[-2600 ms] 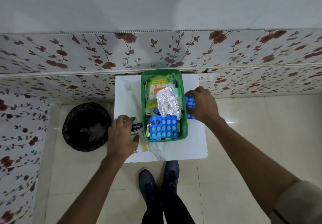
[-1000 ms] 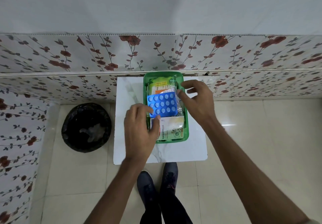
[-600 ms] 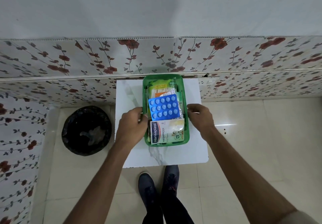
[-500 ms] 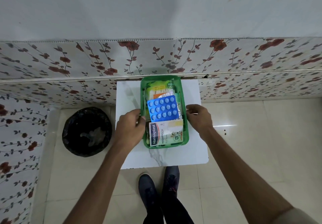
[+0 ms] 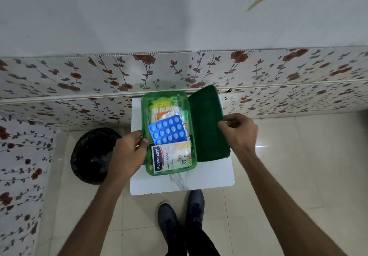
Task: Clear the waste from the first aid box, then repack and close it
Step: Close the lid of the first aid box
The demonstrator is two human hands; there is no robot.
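Observation:
The green first aid box [image 5: 144,116] stands open on a small white table [image 5: 209,178]. Inside lie a blue blister pack [image 5: 168,130], a Hansaplast plaster box [image 5: 171,158] and cotton buds [image 5: 161,110] at the far end. My left hand [image 5: 127,152] grips the box's left wall. My right hand [image 5: 239,130] holds the dark green lid [image 5: 207,124] by its right edge; the lid is tilted up along the box's right side.
A black-lined waste bin [image 5: 93,154] stands on the floor left of the table. A flower-patterned wall panel [image 5: 99,76] runs behind the table. My shoes [image 5: 183,216] are on the tiled floor just before the table's front edge.
The lid has come into view at the box's right side, raised in my right hand. My left hand stays on the box's left wall. Earlier the plaster box and blister pack were laid inside.

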